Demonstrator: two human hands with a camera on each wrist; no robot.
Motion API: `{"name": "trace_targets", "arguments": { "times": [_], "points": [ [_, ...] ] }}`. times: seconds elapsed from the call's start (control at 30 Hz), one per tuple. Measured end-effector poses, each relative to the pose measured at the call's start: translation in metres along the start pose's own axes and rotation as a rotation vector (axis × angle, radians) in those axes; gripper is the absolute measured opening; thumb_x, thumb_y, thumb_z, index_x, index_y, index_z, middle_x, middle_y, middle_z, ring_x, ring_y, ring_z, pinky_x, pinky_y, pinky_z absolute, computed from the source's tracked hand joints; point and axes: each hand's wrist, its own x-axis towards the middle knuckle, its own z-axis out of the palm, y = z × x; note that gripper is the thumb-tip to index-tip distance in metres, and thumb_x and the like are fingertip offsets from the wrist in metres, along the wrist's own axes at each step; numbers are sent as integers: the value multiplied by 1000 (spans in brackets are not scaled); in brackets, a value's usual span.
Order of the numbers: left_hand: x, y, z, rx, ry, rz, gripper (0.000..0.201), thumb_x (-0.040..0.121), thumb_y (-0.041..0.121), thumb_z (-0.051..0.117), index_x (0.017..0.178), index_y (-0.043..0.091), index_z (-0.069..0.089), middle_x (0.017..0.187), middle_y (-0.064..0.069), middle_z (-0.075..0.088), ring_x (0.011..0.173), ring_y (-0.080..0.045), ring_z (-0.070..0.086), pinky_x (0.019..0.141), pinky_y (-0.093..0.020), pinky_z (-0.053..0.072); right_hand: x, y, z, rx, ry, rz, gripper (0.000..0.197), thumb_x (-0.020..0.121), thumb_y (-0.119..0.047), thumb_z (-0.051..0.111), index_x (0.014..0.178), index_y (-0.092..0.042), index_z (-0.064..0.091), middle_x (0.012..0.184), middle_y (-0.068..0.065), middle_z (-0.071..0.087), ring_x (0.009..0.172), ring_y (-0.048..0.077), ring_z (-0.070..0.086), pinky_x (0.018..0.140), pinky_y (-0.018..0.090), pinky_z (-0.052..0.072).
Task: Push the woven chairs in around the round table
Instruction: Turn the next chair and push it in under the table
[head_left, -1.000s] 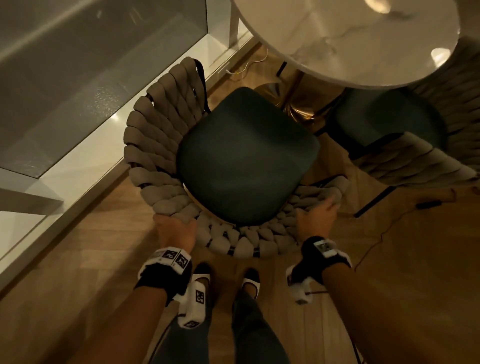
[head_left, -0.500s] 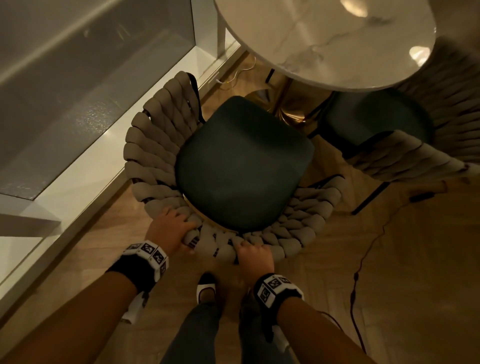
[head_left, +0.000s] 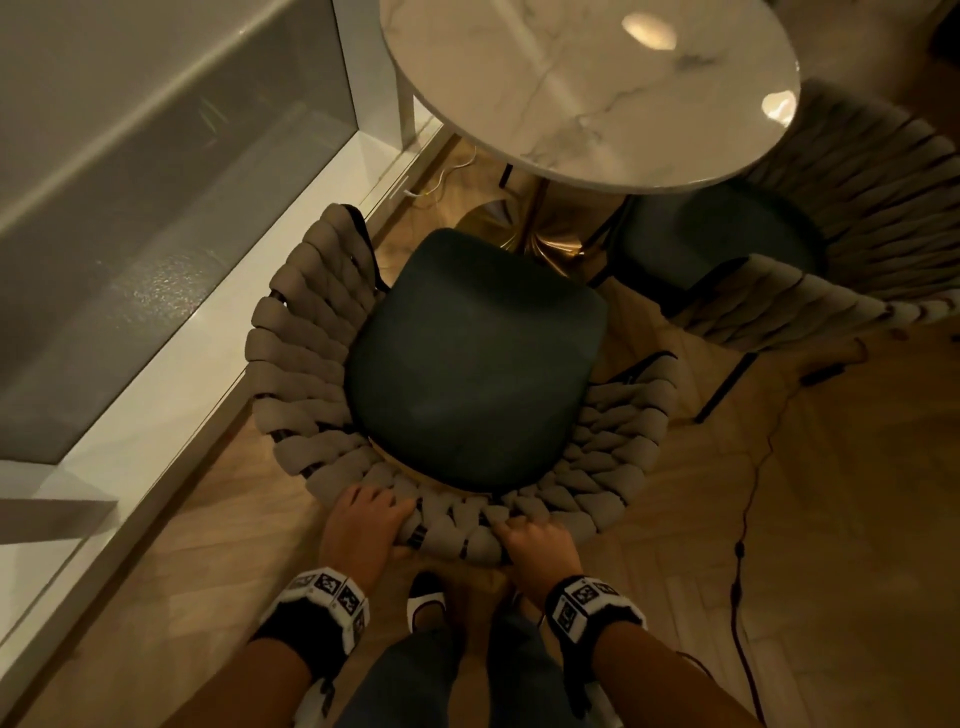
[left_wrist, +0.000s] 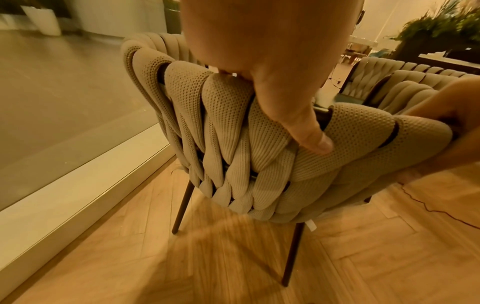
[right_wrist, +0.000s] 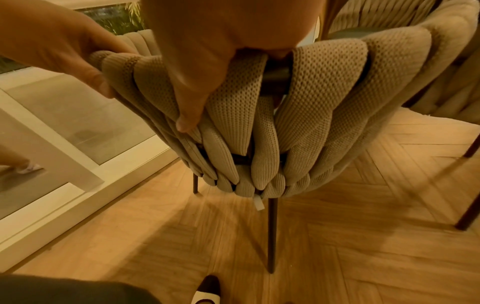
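A woven beige chair (head_left: 306, 364) with a dark green seat stands in front of me, its seat facing the round marble table (head_left: 587, 88). My left hand (head_left: 363, 525) grips the top rim of its backrest (left_wrist: 233, 127), thumb down the back. My right hand (head_left: 535, 540) grips the same rim a little to the right, thumb pressed on the weave (right_wrist: 298, 98). A second woven chair (head_left: 841, 218) stands at the right with its seat partly under the tabletop.
A white window sill and glass pane (head_left: 156, 218) run along the left, close to the chair's arm. The table's brass base (head_left: 535, 234) stands ahead of the seat. A black cable (head_left: 743, 545) trails over the wooden floor at the right. My shoe (head_left: 426, 597) is behind the chair.
My right hand slid left along the backrest rim from the chair's right side to near the middle. The left hand also shifted on the rim. The chair looks slightly turned toward the table.
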Motion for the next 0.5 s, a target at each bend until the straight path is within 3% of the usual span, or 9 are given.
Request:
{"name": "trace_targets", "arguments": {
  "times": [0.13,0.2,0.27,0.3,0.4,0.43,0.5],
  "points": [
    [-15,-6,1,0,-40,-22,51,46,51,86,88,28,70,85,1,70,79,-21,66,75,-39,54,-3,-16,2,9,-79,-14,43,95,-29,48,135,-15,42,130,13,53,116,33,51,90,41,45],
    [-31,-8,3,-12,-46,-29,35,62,55,70,87,30,70,85,2,70,78,-21,66,74,-39,54,-7,-24,11,35,-134,-49,42,95,-28,48,134,-13,41,131,15,52,117,35,49,90,46,46],
    [-43,-12,3,-22,-73,-24,39,66,60,48,84,33,70,81,4,71,73,-19,67,68,-39,55,-9,-30,22,42,-152,-102,40,96,-26,44,133,-12,41,130,19,53,118,39,47,89,50,47],
    [-48,-14,3,-1,-87,-25,41,64,62,49,83,33,71,79,4,71,71,-19,67,65,-39,55,-9,-32,26,42,-155,-122,39,96,-26,43,132,-11,42,129,20,53,118,41,47,88,50,47],
    [-42,-21,3,71,-95,2,51,40,56,85,84,33,71,79,4,71,69,-19,67,64,-40,55,-4,-34,19,39,-143,-115,47,93,-37,34,131,-12,42,129,19,54,121,40,45,90,50,46],
    [-37,-23,3,78,-100,4,56,36,52,89,85,33,70,80,4,70,69,-19,67,66,-40,55,-1,-33,15,44,-147,-112,54,89,-41,30,132,-13,42,131,18,53,123,38,44,93,50,44],
    [-24,-28,1,91,-74,13,57,36,48,90,87,32,70,81,4,70,71,-20,66,69,-40,54,6,-30,6,27,-107,-87,46,92,-35,35,132,-15,43,129,15,54,122,36,44,94,49,44]
  ]
}}
